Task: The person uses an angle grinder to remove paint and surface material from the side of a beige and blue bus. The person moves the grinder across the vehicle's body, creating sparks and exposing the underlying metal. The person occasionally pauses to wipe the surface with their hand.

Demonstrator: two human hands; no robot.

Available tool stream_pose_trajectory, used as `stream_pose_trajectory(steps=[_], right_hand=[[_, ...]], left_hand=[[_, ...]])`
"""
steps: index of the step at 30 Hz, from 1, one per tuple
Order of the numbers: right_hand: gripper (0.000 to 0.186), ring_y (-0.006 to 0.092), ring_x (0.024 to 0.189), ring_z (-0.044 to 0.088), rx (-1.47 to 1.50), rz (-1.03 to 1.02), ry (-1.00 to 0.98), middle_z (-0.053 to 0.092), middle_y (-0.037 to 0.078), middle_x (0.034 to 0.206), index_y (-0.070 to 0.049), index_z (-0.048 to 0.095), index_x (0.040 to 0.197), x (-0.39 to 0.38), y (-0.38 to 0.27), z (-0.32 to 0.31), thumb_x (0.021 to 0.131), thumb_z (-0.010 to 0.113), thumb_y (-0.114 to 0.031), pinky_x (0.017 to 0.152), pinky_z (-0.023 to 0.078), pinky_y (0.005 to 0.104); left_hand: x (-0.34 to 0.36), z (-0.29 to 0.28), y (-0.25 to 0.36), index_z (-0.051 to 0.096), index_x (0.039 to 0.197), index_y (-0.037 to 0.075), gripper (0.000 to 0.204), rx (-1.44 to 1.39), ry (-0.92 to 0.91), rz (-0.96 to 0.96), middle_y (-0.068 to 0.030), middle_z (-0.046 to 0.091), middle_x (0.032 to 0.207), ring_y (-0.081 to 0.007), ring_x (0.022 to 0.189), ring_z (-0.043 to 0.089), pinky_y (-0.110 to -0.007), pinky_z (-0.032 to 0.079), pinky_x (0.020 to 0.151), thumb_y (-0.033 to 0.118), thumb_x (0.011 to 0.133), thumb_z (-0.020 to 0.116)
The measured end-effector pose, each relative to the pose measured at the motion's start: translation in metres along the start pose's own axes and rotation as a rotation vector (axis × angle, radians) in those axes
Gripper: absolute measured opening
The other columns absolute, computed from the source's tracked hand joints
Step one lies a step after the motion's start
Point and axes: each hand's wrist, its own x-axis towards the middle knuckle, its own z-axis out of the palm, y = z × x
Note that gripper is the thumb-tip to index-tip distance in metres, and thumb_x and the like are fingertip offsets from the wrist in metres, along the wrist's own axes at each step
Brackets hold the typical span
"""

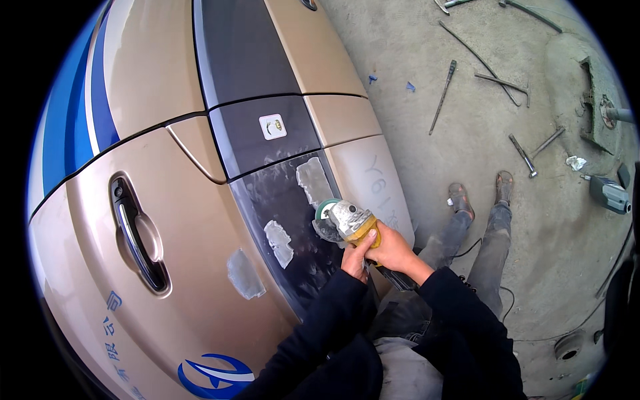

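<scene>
Both my left hand (pixel 357 257) and my right hand (pixel 397 253) grip a yellow and grey angle grinder (pixel 353 221). Its disc (pixel 327 212) is at a dark, scuffed panel (pixel 280 193) on the side of a beige vehicle (pixel 133 73), just below a rough grey filler patch (pixel 311 181). Another grey patch (pixel 279 243) is on the dark panel, and a third (pixel 245 273) is on the beige door. A door handle (pixel 140 240) lies to the left. The underside of the grinder is partly hidden by my hands.
On the concrete floor (pixel 420 160) at right lie several bars and hammer-like tools (pixel 500 83), a metal plate with a post (pixel 597 110), a grey power tool (pixel 608 195), crumpled scrap (pixel 575 162) and cables (pixel 507 300). My feet (pixel 503 187) stand beside the vehicle.
</scene>
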Motion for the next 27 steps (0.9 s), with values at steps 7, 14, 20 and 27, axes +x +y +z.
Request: stream_pose_trajectory(steps=[7, 14, 20, 27], right_hand=[[0.057, 0.0451, 0.102, 0.066, 0.094, -0.015, -0.091, 0.071, 0.024, 0.106, 0.000, 0.056, 0.121, 0.020, 0.002, -0.010, 0.078, 0.077, -0.029, 0.086, 0.053, 0.0467], [0.059, 0.0459, 0.106, 0.065, 0.096, 0.004, -0.188, 0.069, 0.026, 0.112, 0.001, 0.055, 0.125, 0.034, 0.000, -0.018, 0.080, 0.075, -0.030, 0.090, 0.052, 0.0464], [0.061, 0.0452, 0.109, 0.065, 0.098, 0.034, -0.204, 0.069, 0.026, 0.115, 0.001, 0.054, 0.129, 0.037, -0.001, -0.020, 0.079, 0.075, -0.029, 0.093, 0.052, 0.0466], [0.060, 0.0455, 0.108, 0.065, 0.092, -0.017, -0.179, 0.069, 0.027, 0.113, 0.001, 0.054, 0.128, 0.031, 0.007, -0.016, 0.080, 0.075, -0.027, 0.091, 0.052, 0.0466]], left_hand=[[0.013, 0.006, -0.003, 0.054, 0.138, -0.002, 0.051, 0.032, 0.123, 0.031, -0.0096, 0.064, 0.129, -0.0193, 0.118, 0.061, -0.034, 0.045, 0.104, 0.024, 0.097, 0.071], [0.013, 0.018, 0.006, 0.052, 0.138, -0.004, 0.055, 0.003, 0.171, 0.059, -0.0112, 0.063, 0.131, -0.0190, 0.119, 0.060, -0.033, 0.045, 0.104, 0.024, 0.096, 0.074], [0.014, 0.026, 0.011, 0.050, 0.141, -0.002, 0.054, 0.019, 0.203, 0.038, -0.0108, 0.060, 0.135, -0.0195, 0.123, 0.058, -0.034, 0.044, 0.106, 0.024, 0.099, 0.070], [0.006, 0.028, 0.004, 0.049, 0.142, -0.002, 0.054, 0.041, 0.225, 0.034, -0.0106, 0.060, 0.136, -0.0190, 0.123, 0.058, -0.033, 0.042, 0.108, 0.023, 0.099, 0.069]])
